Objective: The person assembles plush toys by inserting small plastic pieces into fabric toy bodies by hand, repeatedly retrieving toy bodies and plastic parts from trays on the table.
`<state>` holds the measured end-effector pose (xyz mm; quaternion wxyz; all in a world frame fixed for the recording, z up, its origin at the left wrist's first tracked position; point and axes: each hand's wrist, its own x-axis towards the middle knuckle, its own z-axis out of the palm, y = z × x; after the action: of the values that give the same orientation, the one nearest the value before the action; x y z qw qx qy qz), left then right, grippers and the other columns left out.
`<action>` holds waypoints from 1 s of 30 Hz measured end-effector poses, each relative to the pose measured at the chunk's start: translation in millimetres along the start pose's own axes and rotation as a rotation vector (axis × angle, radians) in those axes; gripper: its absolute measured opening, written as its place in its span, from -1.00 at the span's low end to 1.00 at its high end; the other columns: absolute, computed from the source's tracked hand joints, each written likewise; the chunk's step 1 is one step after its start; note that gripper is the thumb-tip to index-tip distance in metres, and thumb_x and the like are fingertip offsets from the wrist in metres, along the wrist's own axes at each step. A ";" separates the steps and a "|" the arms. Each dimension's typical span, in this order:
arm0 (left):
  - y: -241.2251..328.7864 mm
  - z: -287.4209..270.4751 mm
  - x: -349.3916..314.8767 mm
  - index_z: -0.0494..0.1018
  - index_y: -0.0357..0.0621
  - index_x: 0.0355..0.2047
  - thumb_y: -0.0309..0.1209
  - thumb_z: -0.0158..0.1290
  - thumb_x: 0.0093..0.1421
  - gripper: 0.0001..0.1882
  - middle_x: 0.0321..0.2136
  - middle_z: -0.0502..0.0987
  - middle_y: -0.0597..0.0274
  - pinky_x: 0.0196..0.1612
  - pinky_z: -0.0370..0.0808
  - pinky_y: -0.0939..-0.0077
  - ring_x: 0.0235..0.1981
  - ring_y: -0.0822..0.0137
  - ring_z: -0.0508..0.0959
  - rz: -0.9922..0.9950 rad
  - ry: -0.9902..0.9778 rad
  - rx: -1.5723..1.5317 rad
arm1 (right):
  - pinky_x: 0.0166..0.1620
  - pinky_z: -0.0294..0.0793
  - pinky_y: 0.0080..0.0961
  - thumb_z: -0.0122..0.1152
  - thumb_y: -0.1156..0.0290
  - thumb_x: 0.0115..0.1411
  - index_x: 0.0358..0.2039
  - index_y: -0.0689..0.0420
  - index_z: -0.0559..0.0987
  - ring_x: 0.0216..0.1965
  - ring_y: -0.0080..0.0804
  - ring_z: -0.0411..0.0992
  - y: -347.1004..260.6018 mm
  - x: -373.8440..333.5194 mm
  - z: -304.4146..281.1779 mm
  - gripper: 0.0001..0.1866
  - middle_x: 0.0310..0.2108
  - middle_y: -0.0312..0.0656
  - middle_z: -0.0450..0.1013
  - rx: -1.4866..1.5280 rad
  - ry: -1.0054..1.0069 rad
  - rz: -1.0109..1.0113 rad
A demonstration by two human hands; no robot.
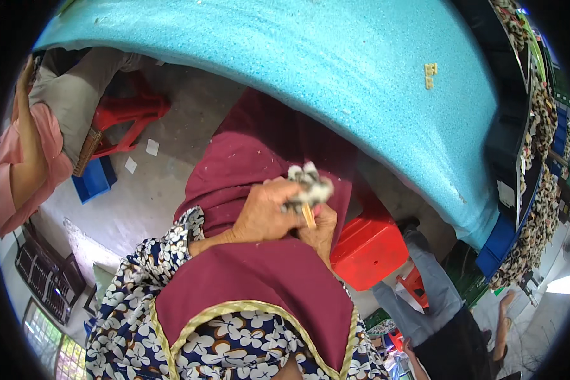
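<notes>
Above my lap I hold a small fluffy plush piece [311, 185], white with grey-black patches and ear-like tips. My left hand [267, 212] is closed around its left side, the fingers bent over it. My right hand [322, 228] is closed just below and to the right, up against the plush. Between the two hands a short tan stick [308, 215], like wood, slants out of the plush toward the right hand. Motion blurs the plush and fingertips, and the right fingers are partly hidden.
A table under a shiny turquoise cover [335, 57] curves ahead, with small yellowish pieces [430, 76] on it. A red stool [370, 247] stands at my right. Heaps of similar fluffy pieces [532, 221] lie far right. Other people sit left and right; a blue bin [95, 179] is on the floor.
</notes>
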<state>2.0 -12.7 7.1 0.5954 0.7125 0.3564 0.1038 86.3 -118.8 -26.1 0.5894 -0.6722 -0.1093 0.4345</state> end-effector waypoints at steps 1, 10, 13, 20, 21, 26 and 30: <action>-1.9 1.3 -1.6 0.51 -0.20 -0.30 -0.48 0.25 -0.07 -0.72 -0.49 0.53 0.32 -0.35 0.44 0.56 -0.45 0.54 0.48 -0.002 -0.006 0.000 | -0.42 0.41 -0.68 0.09 0.65 0.07 -0.31 0.29 0.49 -0.48 -0.65 0.38 0.9 -0.3 -0.8 -0.85 -0.49 -0.29 0.47 0.044 -0.008 0.013; -24.8 -4.4 -7.7 0.48 -0.30 -0.29 -0.56 0.20 -0.03 -0.75 -0.44 0.53 0.32 -0.29 0.43 0.70 -0.41 0.58 0.46 -0.424 0.045 -0.792 | -0.32 0.46 -0.67 0.06 0.74 0.08 -0.32 0.30 0.51 -0.39 -0.55 0.45 -30.7 -0.6 -0.8 -0.85 -0.38 -0.23 0.42 -0.104 -0.121 -0.093; -34.5 -3.4 -10.7 0.49 -0.30 -0.32 -0.55 0.22 -0.05 -0.76 -0.45 0.54 0.31 -0.29 0.43 0.69 -0.41 0.57 0.46 -0.387 0.003 -0.674 | -0.29 0.45 -0.64 0.13 0.73 0.02 -0.30 0.23 0.55 -0.38 -0.50 0.45 -28.3 2.2 -5.7 -0.78 -0.38 -0.23 0.41 -0.307 -0.155 -0.228; -32.0 -7.2 -8.6 0.51 -0.32 -0.33 -0.56 0.27 -0.11 -0.71 -0.45 0.55 0.26 -0.30 0.45 0.66 -0.41 0.54 0.49 -0.560 -0.115 -0.884 | -0.37 0.40 -0.59 0.25 0.67 -0.07 -0.34 0.17 0.58 -0.44 -0.48 0.40 -31.3 4.9 -13.8 -0.77 -0.43 -0.23 0.37 -0.443 -0.261 -0.313; -31.5 -6.8 -8.2 0.51 -0.33 -0.32 -0.54 0.26 -0.09 -0.72 -0.45 0.55 0.26 -0.30 0.45 0.67 -0.41 0.54 0.48 -0.565 -0.134 -0.884 | -0.37 0.40 -0.59 0.25 0.67 -0.07 -0.34 0.17 0.58 -0.44 -0.48 0.40 -36.4 4.4 -14.3 -0.77 -0.43 -0.23 0.37 -0.442 -0.259 -0.311; -25.3 -8.7 -3.2 0.51 -0.34 -0.30 -0.43 0.19 0.04 -0.75 -0.45 0.56 0.26 -0.32 0.42 0.67 -0.42 0.53 0.48 -0.658 -0.162 -0.842 | -0.43 0.37 -0.58 0.26 0.65 -0.08 -0.35 0.16 0.58 -0.49 -0.50 0.37 -42.1 10.1 -20.5 -0.78 -0.45 -0.24 0.36 -0.603 -0.274 -0.320; -35.2 -2.7 -5.2 0.51 -0.31 -0.28 -0.39 0.08 0.14 -0.78 -0.44 0.55 0.26 -0.32 0.41 0.63 -0.44 0.52 0.48 -0.680 -0.124 -0.877 | -0.43 0.40 -0.64 0.20 0.66 -0.02 -0.35 0.21 0.58 -0.48 -0.53 0.40 -46.8 15.0 -29.3 -0.82 -0.41 -0.22 0.40 -0.520 -0.273 -0.315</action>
<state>-16.9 -12.6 -23.1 0.8558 0.2478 0.4540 0.0025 133.2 -116.1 6.4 0.4378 -0.7107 -0.3970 0.3817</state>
